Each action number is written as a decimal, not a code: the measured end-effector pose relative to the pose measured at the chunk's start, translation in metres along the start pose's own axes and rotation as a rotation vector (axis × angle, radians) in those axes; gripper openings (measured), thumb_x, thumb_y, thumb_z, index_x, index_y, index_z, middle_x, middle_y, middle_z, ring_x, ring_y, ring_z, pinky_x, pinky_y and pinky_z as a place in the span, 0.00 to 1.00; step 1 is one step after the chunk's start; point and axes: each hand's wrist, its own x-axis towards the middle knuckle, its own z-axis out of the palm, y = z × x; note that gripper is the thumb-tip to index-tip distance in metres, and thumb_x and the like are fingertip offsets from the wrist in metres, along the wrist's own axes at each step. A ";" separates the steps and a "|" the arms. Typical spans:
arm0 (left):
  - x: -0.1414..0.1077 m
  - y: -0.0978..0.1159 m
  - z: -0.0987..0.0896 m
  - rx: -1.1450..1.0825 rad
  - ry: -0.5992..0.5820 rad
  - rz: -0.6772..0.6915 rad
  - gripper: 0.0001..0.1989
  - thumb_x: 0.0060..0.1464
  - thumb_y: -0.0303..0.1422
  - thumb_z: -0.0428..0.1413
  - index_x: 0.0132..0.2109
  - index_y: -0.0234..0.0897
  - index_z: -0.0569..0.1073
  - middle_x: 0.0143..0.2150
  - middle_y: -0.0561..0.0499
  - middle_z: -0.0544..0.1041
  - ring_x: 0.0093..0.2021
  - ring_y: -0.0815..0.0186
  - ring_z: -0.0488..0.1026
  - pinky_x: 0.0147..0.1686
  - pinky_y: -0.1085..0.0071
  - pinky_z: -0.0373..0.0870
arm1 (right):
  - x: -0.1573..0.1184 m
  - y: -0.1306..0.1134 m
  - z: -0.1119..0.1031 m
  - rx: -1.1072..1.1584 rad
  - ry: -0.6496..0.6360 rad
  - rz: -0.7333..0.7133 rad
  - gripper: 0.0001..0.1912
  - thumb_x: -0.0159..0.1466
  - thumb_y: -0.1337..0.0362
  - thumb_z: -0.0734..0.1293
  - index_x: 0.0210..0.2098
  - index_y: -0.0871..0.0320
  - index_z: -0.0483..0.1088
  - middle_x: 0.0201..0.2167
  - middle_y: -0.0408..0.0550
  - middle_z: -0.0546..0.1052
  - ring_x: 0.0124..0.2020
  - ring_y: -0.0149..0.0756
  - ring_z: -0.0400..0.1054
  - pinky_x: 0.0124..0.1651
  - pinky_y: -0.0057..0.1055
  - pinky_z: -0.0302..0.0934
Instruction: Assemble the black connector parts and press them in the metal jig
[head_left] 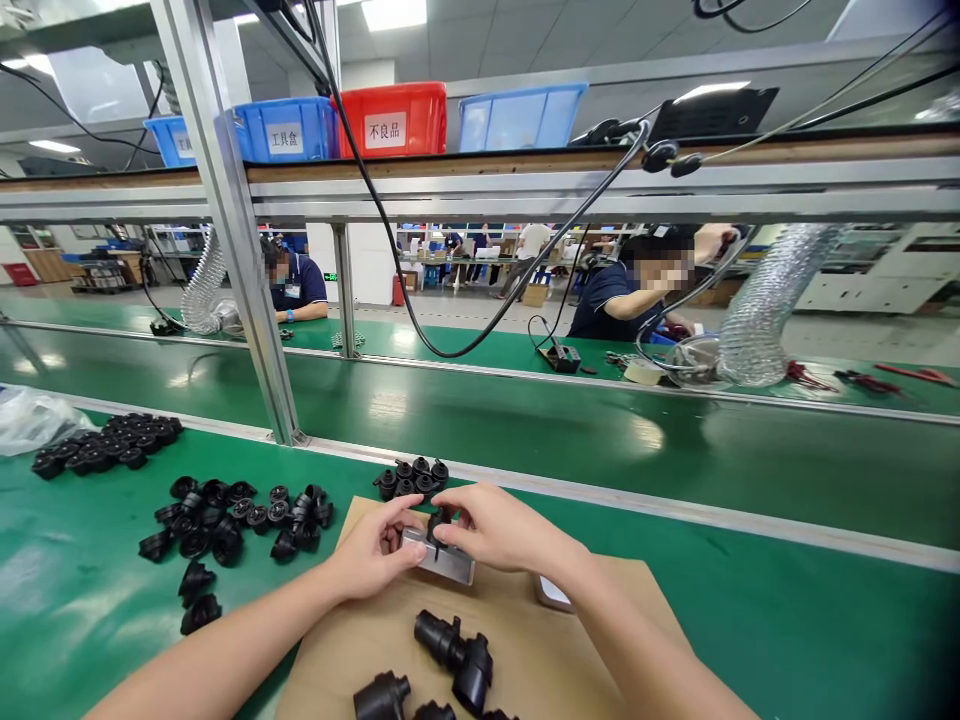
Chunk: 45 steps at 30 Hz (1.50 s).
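My left hand [377,550] is closed on the left end of a silver metal block [450,567], which looks like a small fixture. My right hand [491,525] pinches a small black plastic fitting [436,522] at the top of the block; its lower part sits at a slot there. Both hands are over a brown cardboard sheet [517,620]. Nearer to me on the cardboard lie a black elbow-shaped pipe fitting [457,655] and another black fitting [381,695]. Just beyond my hands stand several black capped fittings [411,478].
Black plastic parts [217,515] lie in piles on the green table at left, with more black round parts [105,445] and a clear plastic bag [37,418] behind. A metal post [232,220] rises at left. A black cable [390,240] hangs ahead. Two co-workers sit across the green conveyor [480,420].
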 end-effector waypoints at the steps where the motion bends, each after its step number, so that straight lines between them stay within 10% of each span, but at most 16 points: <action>1: 0.000 -0.001 0.000 0.000 0.003 0.002 0.33 0.63 0.41 0.62 0.71 0.38 0.65 0.53 0.41 0.81 0.42 0.60 0.76 0.38 0.66 0.70 | 0.001 -0.001 0.002 -0.013 -0.001 0.009 0.17 0.66 0.61 0.69 0.53 0.54 0.80 0.30 0.45 0.81 0.29 0.37 0.70 0.32 0.30 0.52; 8: 0.000 -0.005 0.002 0.009 0.017 0.004 0.34 0.62 0.40 0.64 0.71 0.37 0.65 0.53 0.41 0.81 0.39 0.62 0.76 0.36 0.67 0.70 | 0.003 -0.004 0.007 -0.125 0.032 0.003 0.03 0.61 0.65 0.70 0.34 0.56 0.77 0.23 0.42 0.76 0.24 0.34 0.63 0.28 0.32 0.43; 15: 0.000 -0.007 0.002 -0.009 0.025 0.003 0.35 0.60 0.39 0.65 0.71 0.38 0.66 0.54 0.42 0.82 0.38 0.62 0.76 0.35 0.68 0.69 | 0.004 -0.007 0.012 -0.176 0.015 0.011 0.05 0.63 0.63 0.69 0.35 0.55 0.78 0.25 0.46 0.79 0.27 0.39 0.68 0.30 0.32 0.47; 22: -0.004 -0.005 -0.001 -0.012 -0.032 0.025 0.36 0.60 0.34 0.64 0.72 0.41 0.64 0.60 0.42 0.80 0.46 0.58 0.78 0.44 0.64 0.73 | -0.024 0.006 -0.025 -0.132 -0.159 0.267 0.33 0.62 0.53 0.73 0.66 0.51 0.70 0.55 0.55 0.81 0.52 0.51 0.76 0.46 0.37 0.66; 28: -0.005 -0.004 0.000 0.118 -0.037 -0.010 0.39 0.54 0.27 0.65 0.71 0.45 0.66 0.61 0.47 0.79 0.42 0.63 0.74 0.47 0.63 0.73 | -0.044 0.040 -0.036 -0.257 -0.331 0.741 0.13 0.46 0.60 0.80 0.25 0.61 0.77 0.24 0.59 0.81 0.28 0.56 0.78 0.28 0.40 0.66; 36: -0.005 0.001 -0.004 0.153 -0.085 -0.026 0.38 0.53 0.26 0.63 0.71 0.45 0.68 0.63 0.47 0.79 0.48 0.57 0.76 0.51 0.61 0.74 | -0.031 0.036 -0.014 -0.282 -0.152 0.447 0.30 0.47 0.64 0.76 0.51 0.55 0.76 0.47 0.56 0.83 0.43 0.52 0.78 0.33 0.35 0.61; 45: -0.007 -0.009 -0.001 0.241 -0.063 0.117 0.34 0.60 0.26 0.62 0.71 0.49 0.68 0.69 0.45 0.75 0.68 0.50 0.69 0.69 0.49 0.65 | -0.029 0.013 -0.029 -0.267 0.067 0.164 0.10 0.57 0.65 0.70 0.39 0.55 0.76 0.39 0.50 0.81 0.42 0.46 0.74 0.41 0.35 0.61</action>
